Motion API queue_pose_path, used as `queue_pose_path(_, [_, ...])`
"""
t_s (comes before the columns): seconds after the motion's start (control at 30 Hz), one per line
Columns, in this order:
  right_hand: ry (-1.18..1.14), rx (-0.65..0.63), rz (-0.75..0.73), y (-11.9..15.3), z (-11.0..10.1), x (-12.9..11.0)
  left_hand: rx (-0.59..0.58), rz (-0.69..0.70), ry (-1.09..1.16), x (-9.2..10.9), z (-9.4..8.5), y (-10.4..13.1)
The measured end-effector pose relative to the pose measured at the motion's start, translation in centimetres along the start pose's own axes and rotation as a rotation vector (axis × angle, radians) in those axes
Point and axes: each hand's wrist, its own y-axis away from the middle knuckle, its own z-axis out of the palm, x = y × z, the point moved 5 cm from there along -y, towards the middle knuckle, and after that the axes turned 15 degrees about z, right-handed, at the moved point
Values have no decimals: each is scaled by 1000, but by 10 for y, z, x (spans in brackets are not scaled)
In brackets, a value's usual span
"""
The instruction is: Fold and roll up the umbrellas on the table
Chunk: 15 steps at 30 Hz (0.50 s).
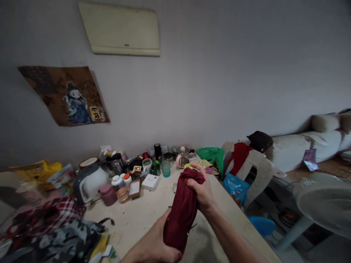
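Observation:
A dark red folded umbrella [181, 212] is held slantwise above the table, its fabric gathered into a thick bundle. Near its lower end my left hand [157, 239] is wrapped around the cloth, with the thumb along the front edge. My right hand [201, 188] grips the upper end, thumb pressed on the bunched fabric and fingers behind it. A few thin tips stick out along the umbrella's sides. Whatever handle it has is hidden from me.
On the white table [137, 223] stand a kettle [94, 180], a pink jar [108, 194], a white box [150, 182], a blue glass [166, 168] and a glass teapot [182, 157]. A camouflage cloth item [63, 237] lies front left. Right are a chair [257, 170] and a fan [326, 204].

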Motion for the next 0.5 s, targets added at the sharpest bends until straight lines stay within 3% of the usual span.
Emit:
queue_pose_path(0.07, [-22, -89, -15, 1, 2, -4, -54, -25, 120, 4, 3, -1])
queue_pose_path(0.17, [79, -189, -32, 1, 4, -11, 46, -6, 84, -2, 6, -4])
queue_pose_path(0.3, [439, -14, -151, 1, 1, -25, 233, 24, -129, -10, 7, -4])
queue_pose_path(0.4, [550, 94, -228, 3, 1, -32, 95, -41, -3, -7, 7, -4])
queue_pose_path(0.5, [608, 99, -305, 4, 2, -38, -38, -123, 243, 0, 3, -4])
